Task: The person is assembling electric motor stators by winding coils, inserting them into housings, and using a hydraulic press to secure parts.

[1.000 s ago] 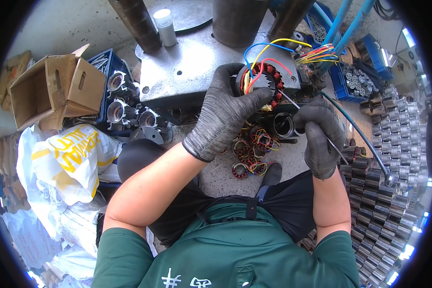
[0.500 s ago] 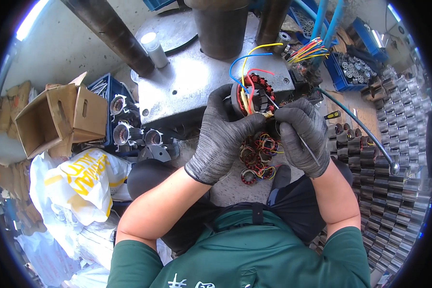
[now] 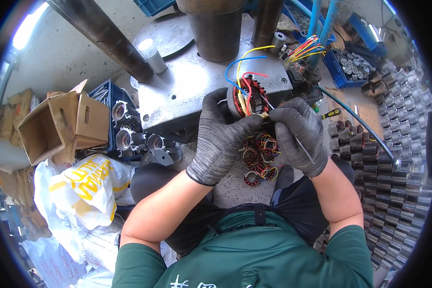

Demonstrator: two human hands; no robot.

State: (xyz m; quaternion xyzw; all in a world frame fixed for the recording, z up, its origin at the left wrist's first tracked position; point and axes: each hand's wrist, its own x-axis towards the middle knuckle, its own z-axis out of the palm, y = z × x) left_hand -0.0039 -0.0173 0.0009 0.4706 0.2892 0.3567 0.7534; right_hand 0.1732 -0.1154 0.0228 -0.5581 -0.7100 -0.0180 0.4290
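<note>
My left hand (image 3: 218,144), in a grey knitted glove, is closed around the side of a motor stator (image 3: 233,102) with reddish windings. Blue, yellow and red lead wires (image 3: 240,72) rise from its winding and spread over the metal press table. A thin metal rod (image 3: 304,151) lies across the palm of my right hand (image 3: 300,132), gloved alike. This hand's fingers are closed on the rod, whose far end reaches the stator's inner edge. Fingertips of both hands nearly meet at the stator's lower rim, where a pale lead or sleeve shows.
Several wound stators (image 3: 261,158) lie on the floor below my hands. The press table (image 3: 177,103) carries thick columns and a white bottle (image 3: 151,55). Stacked metal cylinders (image 3: 393,201) fill the right side. A cardboard box (image 3: 48,127) and white bags (image 3: 81,192) stand left.
The whole view has shifted slightly. Both hands keep hold of the stator and rod, with the rod's end still at the stator's inner edge.
</note>
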